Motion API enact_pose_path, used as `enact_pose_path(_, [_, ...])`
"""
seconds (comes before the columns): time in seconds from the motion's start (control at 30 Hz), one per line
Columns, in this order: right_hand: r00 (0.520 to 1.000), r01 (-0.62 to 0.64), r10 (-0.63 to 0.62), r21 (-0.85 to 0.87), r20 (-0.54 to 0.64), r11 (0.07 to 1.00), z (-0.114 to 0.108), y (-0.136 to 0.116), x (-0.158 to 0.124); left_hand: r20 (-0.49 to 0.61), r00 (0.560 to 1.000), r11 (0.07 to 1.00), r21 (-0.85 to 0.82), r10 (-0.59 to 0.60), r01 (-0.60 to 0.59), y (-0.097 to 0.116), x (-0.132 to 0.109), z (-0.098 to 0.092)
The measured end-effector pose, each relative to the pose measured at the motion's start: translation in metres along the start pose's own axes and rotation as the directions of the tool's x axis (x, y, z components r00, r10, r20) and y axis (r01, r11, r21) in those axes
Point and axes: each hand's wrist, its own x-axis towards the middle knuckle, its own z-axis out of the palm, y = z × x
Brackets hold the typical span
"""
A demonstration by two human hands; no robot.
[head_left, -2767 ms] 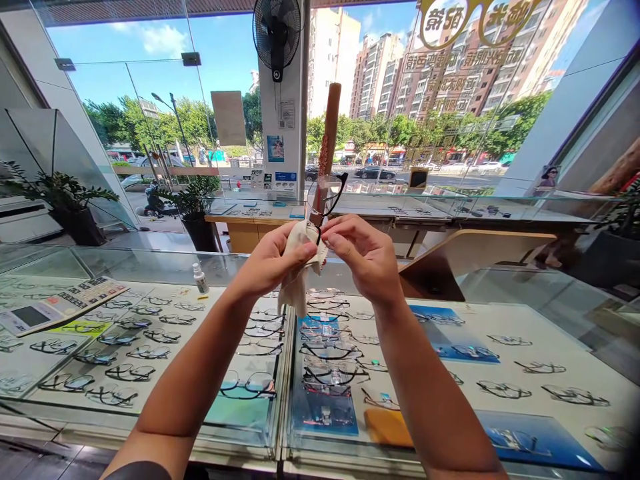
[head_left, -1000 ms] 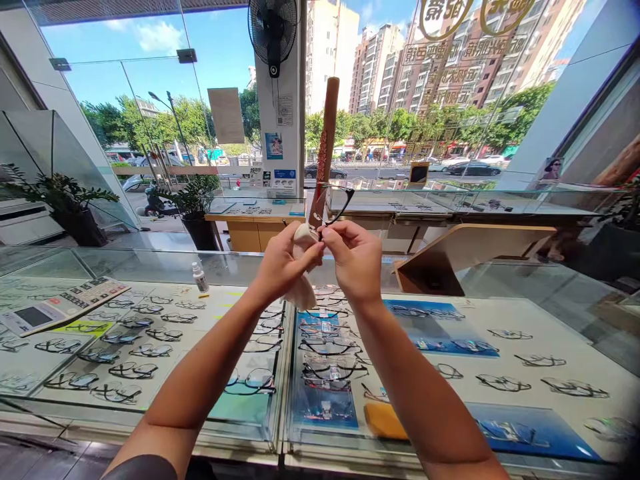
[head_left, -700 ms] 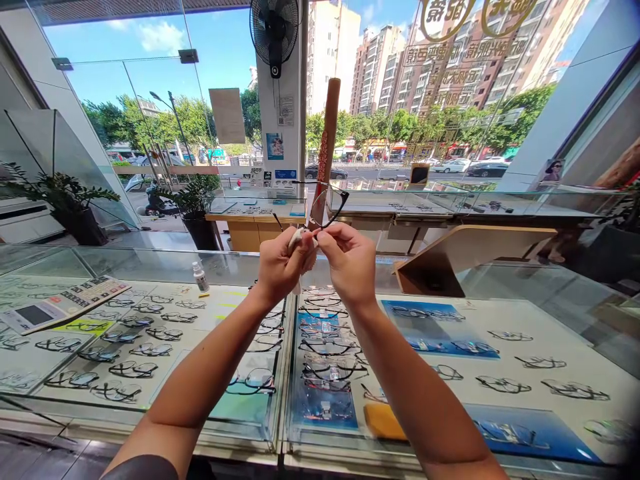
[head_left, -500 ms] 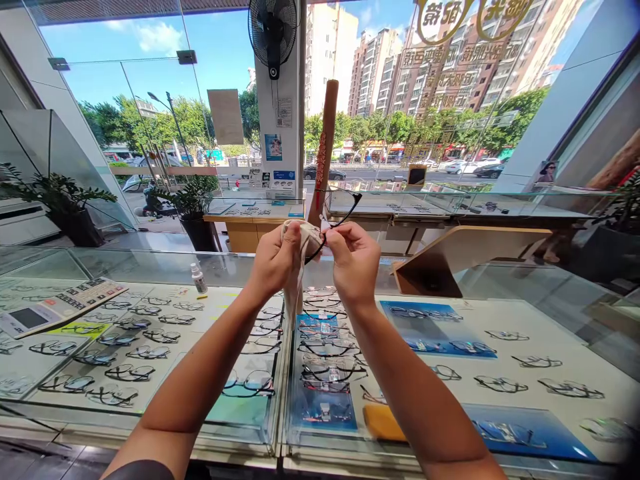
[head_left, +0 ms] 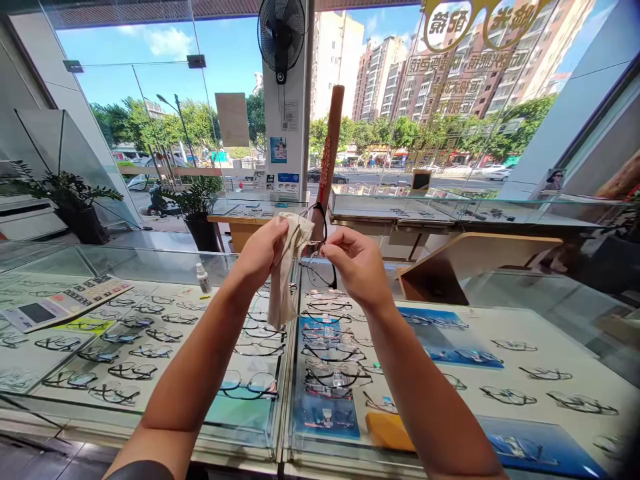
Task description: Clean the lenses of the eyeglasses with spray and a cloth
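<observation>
At a glass optical counter:

1. Left hand: fingers and thumb pinch a crumpled cream cleaning cloth, its end hanging down.
2. Right hand: narrow pinch on black-rimmed eyeglasses, which hang from the fingertips above the counter, just beside the cloth.
3. Small white spray bottle: upright, left of the cloth.
4. Rows of display eyeglasses: laid out under the glass.

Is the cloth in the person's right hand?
No, the cleaning cloth hangs from the left hand, while the right hand pinches the dark-framed glasses.
</observation>
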Motion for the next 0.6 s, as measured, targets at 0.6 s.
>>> enact_pose_path(0.6, [0.995, 0.085, -0.095, -0.246, -0.029, 0.966, 0.009, -0.003, -0.005, 0.158, 0.985, 0.990, 0.112, 0.068, -0.086, 0.003, -0.003, 0.000])
